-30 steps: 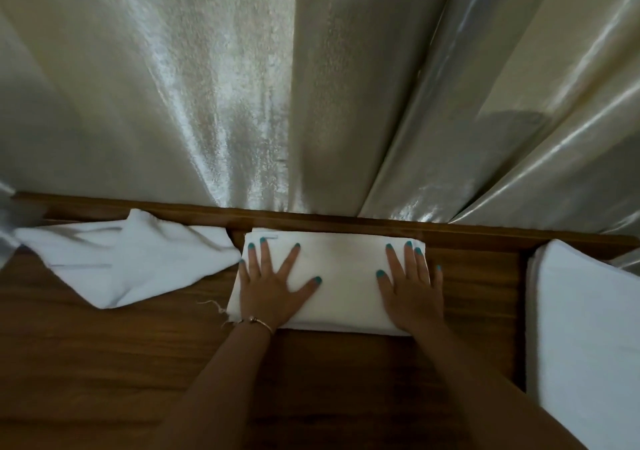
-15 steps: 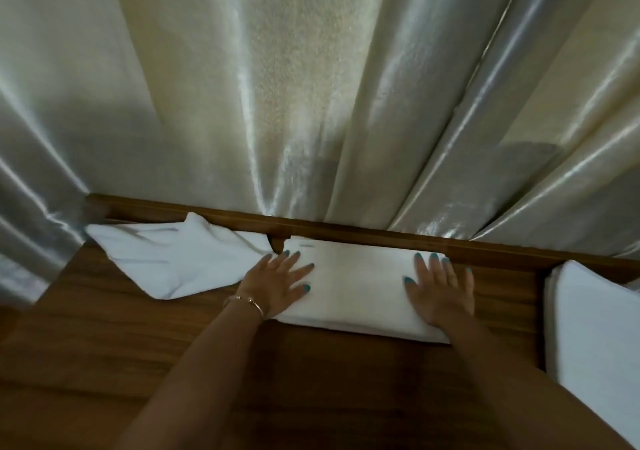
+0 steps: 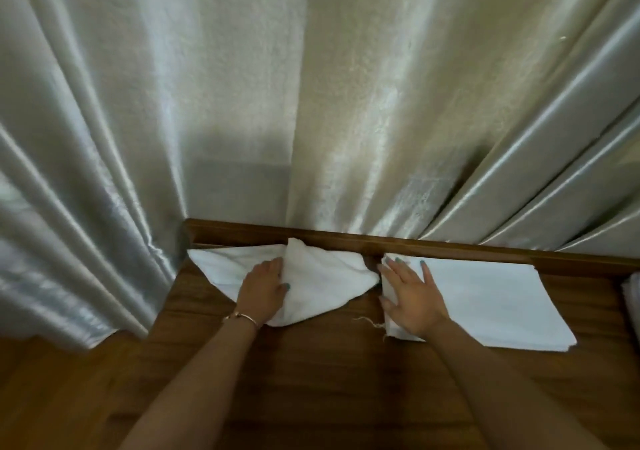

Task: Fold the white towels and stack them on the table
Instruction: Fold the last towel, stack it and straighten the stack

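Hands now split between two towels: left hand (image 3: pixel 265 292) moved off the folded towel (image 3: pixel 485 297) and onto the crumpled towel (image 3: pixel 322 276) at the left, fingers curling into a fold, apparently closing on the cloth though the grip is partly hidden; right hand (image 3: pixel 410 297) still flat and unclenched on the folded towel's left end, grasping nothing; suggests one fold finished and the next towel being taken up; both towels on the counter (image 3: pixel 311 380) against its back rail, just apart; stack edge (image 3: pixel 632 297) barely visible far right.
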Motion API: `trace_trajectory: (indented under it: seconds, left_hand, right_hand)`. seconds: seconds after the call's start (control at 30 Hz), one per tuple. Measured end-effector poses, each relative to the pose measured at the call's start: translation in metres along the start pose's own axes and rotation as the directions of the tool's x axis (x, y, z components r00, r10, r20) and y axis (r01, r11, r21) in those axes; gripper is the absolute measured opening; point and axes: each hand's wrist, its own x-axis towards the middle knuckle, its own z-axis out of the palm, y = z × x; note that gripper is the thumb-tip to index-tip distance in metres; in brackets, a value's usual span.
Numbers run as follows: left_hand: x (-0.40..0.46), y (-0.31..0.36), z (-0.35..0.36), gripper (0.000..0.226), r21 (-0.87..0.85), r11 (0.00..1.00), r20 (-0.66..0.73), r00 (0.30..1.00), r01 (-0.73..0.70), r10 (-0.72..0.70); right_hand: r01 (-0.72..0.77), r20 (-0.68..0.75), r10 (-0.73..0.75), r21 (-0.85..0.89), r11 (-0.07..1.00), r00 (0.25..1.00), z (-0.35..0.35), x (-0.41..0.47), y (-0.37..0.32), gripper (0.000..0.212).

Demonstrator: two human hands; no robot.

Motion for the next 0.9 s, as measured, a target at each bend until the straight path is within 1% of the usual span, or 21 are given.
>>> trace_trajectory:
  seconds: [0.07, 0.1, 0.13, 0.2, 0.23, 0.3, 0.33, 0.37, 0.43, 0.47, 0.5, 0.53, 0.6, 0.63, 0.67, 0.7, 0.73, 0.8, 0.83, 0.87, 0.9]
  left_hand:
    - [-0.014, 0.000, 0.001, 0.029, -0.088, 0.993, 0.041, 0.995, -0.082, 0.086]
    - [-0.025, 0.000, 0.002, 0.023, -0.126, 0.986, 0.065, 0.991, -0.110, 0.119]
    - [-0.036, -0.001, 0.006, 0.019, -0.147, 0.980, 0.093, 0.985, -0.133, 0.147]
    - [-0.059, -0.001, 0.017, 0.015, -0.137, 0.971, 0.099, 0.973, -0.194, 0.208]
    - [-0.071, 0.000, 0.022, 0.014, -0.120, 0.969, 0.072, 0.971, -0.217, 0.227]
    - [-0.091, 0.003, 0.029, 0.014, -0.118, 0.959, 0.004, 0.966, -0.258, 0.260]
    - [-0.099, 0.004, 0.032, 0.014, -0.129, 0.944, -0.022, 0.952, -0.304, 0.304]
    - [-0.105, 0.004, 0.033, 0.015, -0.142, 0.919, -0.029, 0.929, -0.368, 0.368]
    - [-0.114, 0.002, 0.032, 0.019, -0.172, 0.848, -0.016, 0.862, -0.501, 0.506]
    - [-0.116, 0.000, 0.031, 0.020, -0.177, 0.817, -0.022, 0.832, -0.549, 0.555]
    - [-0.117, -0.001, 0.028, 0.020, -0.175, 0.801, -0.044, 0.817, -0.573, 0.575]
    - [-0.117, -0.001, 0.024, 0.021, -0.186, 0.811, -0.063, 0.831, -0.554, 0.553]
    - [-0.111, 0.001, 0.013, 0.033, -0.232, 0.868, -0.100, 0.899, -0.438, 0.427]
    - [-0.106, 0.002, 0.007, 0.043, -0.256, 0.889, -0.082, 0.925, -0.380, 0.372]
    - [-0.099, 0.003, 0.001, 0.054, -0.259, 0.900, -0.030, 0.935, -0.350, 0.354]
    - [-0.093, 0.005, -0.006, 0.064, -0.241, 0.904, 0.029, 0.928, -0.354, 0.371]
    - [-0.088, 0.009, -0.013, 0.071, -0.218, 0.905, 0.105, 0.913, -0.365, 0.394]
    - [-0.081, 0.020, -0.023, 0.079, -0.168, 0.905, 0.243, 0.874, -0.391, 0.422]
    - [-0.078, 0.026, -0.028, 0.079, -0.165, 0.902, 0.266, 0.862, -0.399, 0.430]
    - [-0.075, 0.032, -0.033, 0.074, -0.168, 0.898, 0.250, 0.864, -0.406, 0.437]
    - [-0.071, 0.037, -0.038, 0.065, -0.154, 0.886, 0.201, 0.864, -0.438, 0.462]
  right_hand:
    - [0.061, 0.068, -0.072, 0.147, 0.987, 0.995, -0.008, 0.019, -0.043, 0.064]
    - [0.075, 0.077, -0.092, 0.197, 0.978, 0.993, -0.012, 0.027, -0.063, 0.067]
    - [0.073, 0.083, -0.096, 0.253, 0.965, 0.992, -0.015, 0.034, -0.079, 0.070]
    - [0.041, 0.124, -0.098, 0.395, 0.918, 0.987, -0.016, 0.044, -0.102, 0.080]
    - [0.060, 0.152, -0.137, 0.430, 0.901, 0.979, -0.015, 0.047, -0.109, 0.086]
    - [0.159, 0.215, -0.242, 0.342, 0.926, 0.946, -0.010, 0.048, -0.117, 0.092]
    - [0.212, 0.227, -0.275, 0.264, 0.941, 0.934, -0.010, 0.046, -0.118, 0.088]
    - [0.267, 0.218, -0.303, 0.180, 0.947, 0.928, -0.011, 0.043, -0.119, 0.077]
    - [0.362, 0.130, -0.366, 0.051, 0.931, 0.921, -0.015, 0.037, -0.120, 0.039]
    - [0.379, 0.085, -0.381, 0.038, 0.925, 0.921, -0.017, 0.033, -0.119, 0.021]
    - [0.380, 0.062, -0.385, 0.068, 0.922, 0.921, -0.021, 0.028, -0.118, 0.010]
    - [0.358, 0.068, -0.369, 0.129, 0.925, 0.927, -0.025, 0.022, -0.117, 0.011]
    - [0.294, 0.117, -0.334, 0.266, 0.918, 0.935, -0.034, 0.014, -0.114, 0.018]
    - [0.251, 0.149, -0.309, 0.315, 0.915, 0.939, -0.039, 0.011, -0.113, 0.017]
    - [0.209, 0.183, -0.285, 0.349, 0.913, 0.941, -0.045, 0.010, -0.111, 0.015]
    - [0.165, 0.221, -0.263, 0.381, 0.910, 0.939, -0.051, 0.008, -0.110, 0.020]
    - [0.127, 0.248, -0.242, 0.403, 0.906, 0.938, -0.059, 0.007, -0.109, 0.030]
    - [0.066, 0.287, -0.193, 0.399, 0.915, 0.939, -0.077, 0.003, -0.109, 0.047]
    - [0.042, 0.307, -0.168, 0.379, 0.924, 0.937, -0.088, 0.000, -0.110, 0.049]
    - [0.028, 0.332, -0.148, 0.341, 0.940, 0.931, -0.103, -0.002, -0.112, 0.046]
    - [0.008, 0.359, -0.125, 0.311, 0.950, 0.925, -0.118, -0.005, -0.113, 0.039]
